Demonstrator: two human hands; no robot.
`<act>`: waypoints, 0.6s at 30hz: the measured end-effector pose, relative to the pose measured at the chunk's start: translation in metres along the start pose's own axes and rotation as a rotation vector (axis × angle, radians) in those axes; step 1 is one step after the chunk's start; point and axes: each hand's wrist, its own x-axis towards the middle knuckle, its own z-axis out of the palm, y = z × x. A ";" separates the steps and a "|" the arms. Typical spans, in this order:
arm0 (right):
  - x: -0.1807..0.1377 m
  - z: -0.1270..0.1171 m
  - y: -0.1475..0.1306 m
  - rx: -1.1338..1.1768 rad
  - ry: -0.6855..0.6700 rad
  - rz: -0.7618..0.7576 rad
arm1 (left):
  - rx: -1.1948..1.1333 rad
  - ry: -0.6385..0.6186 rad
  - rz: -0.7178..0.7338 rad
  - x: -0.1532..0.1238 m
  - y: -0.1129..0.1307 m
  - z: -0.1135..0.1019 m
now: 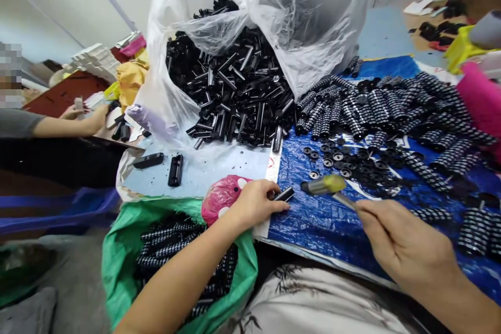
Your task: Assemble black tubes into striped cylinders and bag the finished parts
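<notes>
With my right hand (407, 240) I grip the thin metal handle of a small hammer (326, 185) with a yellowish head, held above the blue plastic sheet (309, 224). My left hand (260, 201) is closed around a short black plastic tube (285, 195), which lies low over the sheet and points toward the hammer head. Small black round caps (364, 167) are scattered just beyond the hammer. Past them lies a heap of black rollers with white-dotted ridges (376, 107). A pink wrapped bundle (222, 197) sits behind my left wrist.
A big clear plastic bag (313, 26) spills many black tubes (235, 94) at the back. A green sack (121, 245) of ridged rollers hangs open below the table edge. Two black parts (176, 170) lie at left. Another person's arm (66, 124) reaches in at far left.
</notes>
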 end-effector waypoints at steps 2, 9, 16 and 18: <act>0.013 0.005 -0.004 0.004 0.030 -0.007 | -0.071 -0.085 -0.053 0.002 -0.001 0.001; 0.024 0.015 -0.016 -0.024 -0.105 -0.111 | -0.098 -0.097 -0.016 0.014 -0.007 0.004; 0.020 0.019 -0.035 0.138 -0.159 -0.300 | -0.046 -0.165 -0.034 0.025 -0.005 0.003; 0.018 0.023 -0.037 0.105 -0.224 -0.330 | 0.022 -0.160 -0.031 0.026 0.001 0.006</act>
